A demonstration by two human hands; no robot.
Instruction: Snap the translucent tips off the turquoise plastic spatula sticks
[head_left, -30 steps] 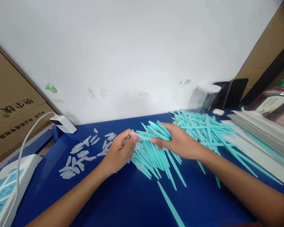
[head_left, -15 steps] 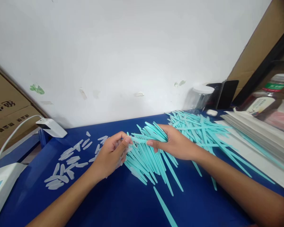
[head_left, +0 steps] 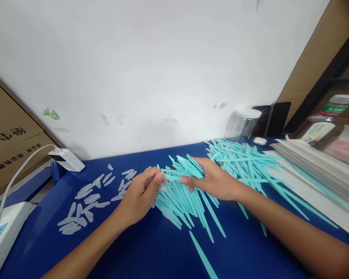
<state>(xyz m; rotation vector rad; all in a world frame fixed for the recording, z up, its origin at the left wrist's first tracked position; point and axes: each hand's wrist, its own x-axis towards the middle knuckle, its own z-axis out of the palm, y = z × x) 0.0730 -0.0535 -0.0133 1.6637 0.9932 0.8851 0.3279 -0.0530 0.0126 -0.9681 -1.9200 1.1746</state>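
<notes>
My left hand [head_left: 147, 190] pinches the end of one flat, tapered turquoise stick [head_left: 171, 177] between thumb and forefinger. A bit of pale translucent material shows by its fingertips; its shape is mostly hidden. My right hand [head_left: 208, 178] is closed around a bunch of turquoise sticks [head_left: 189, 166], thumb on the pinched one. Beneath both hands many similar sticks [head_left: 183, 201] lie roughly side by side on the blue tabletop [head_left: 168, 255]. Small translucent pale pieces [head_left: 91, 198] are scattered left of my left hand.
Another heap of turquoise sticks [head_left: 244, 162] lies beyond my right hand. Behind it stand a clear jar with a white lid [head_left: 246, 124] and a dark phone [head_left: 278, 118]. Stacked pale packets [head_left: 317, 170] and a bottle [head_left: 322, 120] are at right; a white corded device [head_left: 66, 159] is at left.
The view has shifted slightly. Both hands keep nearly the same grip and place, and less translucent material shows around my left fingers than before.
</notes>
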